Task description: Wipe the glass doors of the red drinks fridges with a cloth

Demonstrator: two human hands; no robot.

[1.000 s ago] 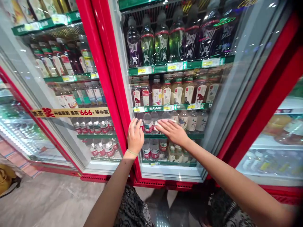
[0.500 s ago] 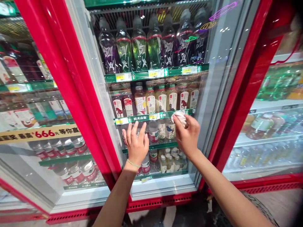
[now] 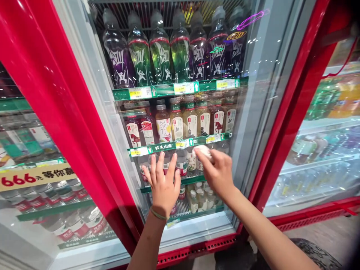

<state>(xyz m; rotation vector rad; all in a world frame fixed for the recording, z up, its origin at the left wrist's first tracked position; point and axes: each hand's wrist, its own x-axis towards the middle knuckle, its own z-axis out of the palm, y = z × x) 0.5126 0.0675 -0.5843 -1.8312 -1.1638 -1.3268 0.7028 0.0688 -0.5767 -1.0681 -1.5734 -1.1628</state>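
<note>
A glass door [image 3: 180,120] of a drinks fridge fills the middle of my view. Against it, or just in front, my left hand [image 3: 164,183] is raised with its fingers spread, holding nothing; a thin band [image 3: 159,213] circles that wrist. To its right, my right hand [image 3: 215,170] is closed around a crumpled white cloth [image 3: 203,151], partly hidden by the fingers, which is at the glass. Behind the glass stand dark sports-drink bottles [image 3: 160,56] and tea bottles [image 3: 189,120].
Red frames [image 3: 284,112] border the door. A second fridge [image 3: 305,168] with bottles is on the right, and a banner [image 3: 39,176] crosses the door on the left. Price tags [image 3: 184,87] line the shelf edges. A dark shape [image 3: 239,258] is low down.
My right hand and the cloth have moved left and slightly down across the glass. My left hand stays spread, a little lower in view. The view has shifted closer to the door.
</note>
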